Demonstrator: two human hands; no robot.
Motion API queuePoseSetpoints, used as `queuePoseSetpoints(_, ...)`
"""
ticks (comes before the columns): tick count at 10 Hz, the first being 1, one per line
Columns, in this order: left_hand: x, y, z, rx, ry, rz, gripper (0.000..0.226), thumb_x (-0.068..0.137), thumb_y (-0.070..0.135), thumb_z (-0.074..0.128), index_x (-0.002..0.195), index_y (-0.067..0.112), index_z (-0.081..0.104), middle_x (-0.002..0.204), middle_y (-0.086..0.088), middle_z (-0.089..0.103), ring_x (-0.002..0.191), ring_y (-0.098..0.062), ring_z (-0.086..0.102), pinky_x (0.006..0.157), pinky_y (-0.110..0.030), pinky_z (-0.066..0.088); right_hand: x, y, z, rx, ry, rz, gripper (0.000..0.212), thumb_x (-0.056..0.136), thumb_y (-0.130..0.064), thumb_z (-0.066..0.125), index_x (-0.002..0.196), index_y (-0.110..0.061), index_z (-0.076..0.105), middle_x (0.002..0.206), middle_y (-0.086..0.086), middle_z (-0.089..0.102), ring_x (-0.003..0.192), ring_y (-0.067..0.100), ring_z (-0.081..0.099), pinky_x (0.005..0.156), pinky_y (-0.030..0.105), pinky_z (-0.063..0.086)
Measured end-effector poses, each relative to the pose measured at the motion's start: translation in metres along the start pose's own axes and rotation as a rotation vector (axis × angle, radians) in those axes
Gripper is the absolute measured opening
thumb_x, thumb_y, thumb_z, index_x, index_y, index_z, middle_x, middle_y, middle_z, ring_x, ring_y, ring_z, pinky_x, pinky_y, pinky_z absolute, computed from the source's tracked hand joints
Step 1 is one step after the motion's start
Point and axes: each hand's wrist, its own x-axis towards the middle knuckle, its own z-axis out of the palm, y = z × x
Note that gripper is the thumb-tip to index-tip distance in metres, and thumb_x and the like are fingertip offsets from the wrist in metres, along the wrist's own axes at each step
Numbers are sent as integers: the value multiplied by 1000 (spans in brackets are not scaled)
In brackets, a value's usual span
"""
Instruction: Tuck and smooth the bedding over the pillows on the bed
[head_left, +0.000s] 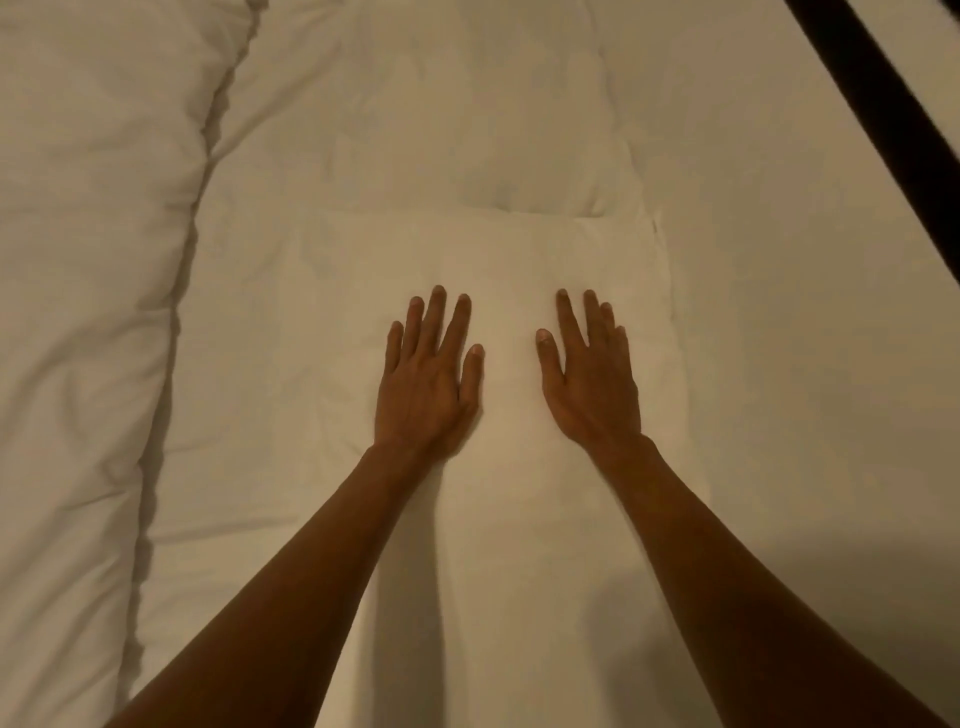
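Observation:
A white pillow (498, 260) lies flat in the middle of the bed, its far edge a straight fold line. My left hand (428, 376) rests palm down on it with fingers spread. My right hand (589, 374) lies flat beside it, a hand's width to the right, fingers also apart. Neither hand grips any cloth. A second white pillow (519, 130) sits just beyond the near one. White bedding (244, 364) spreads around both pillows.
A puffy white duvet (88, 260) is bunched along the left side, its rumpled edge running top to bottom. Smooth sheet (805, 312) fills the right side. A dark bar (893, 114) crosses the top right corner diagonally.

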Motion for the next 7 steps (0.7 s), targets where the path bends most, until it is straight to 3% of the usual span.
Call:
queuePoseSetpoints(2,-15,-14,-8,89,-46,-13,60,104,48,15,159,30,1,168,1,-4,154,-19,-5,126,-43,4,-15,6,-6,-69,-24,45,64,105,-55,18,162,-27,12,170,7,8,157,25,5,126,40,2)
queuePoseSetpoints(5,-55,-16,-43,323,-254,-120,63,103,48,10,159,22,-6,168,-6,-3,154,-30,-2,126,-43,3,-59,6,-30,-127,-132,56,66,105,-53,21,162,-20,11,169,14,7,156,31,4,127,43,4)
queuePoseSetpoints(7,-149,20,-103,444,-331,-154,65,103,51,9,159,21,-2,168,-4,-1,154,-31,0,125,-47,4,-165,-13,-80,-119,-231,81,70,105,-54,22,161,-13,17,167,18,11,156,34,6,127,44,6)
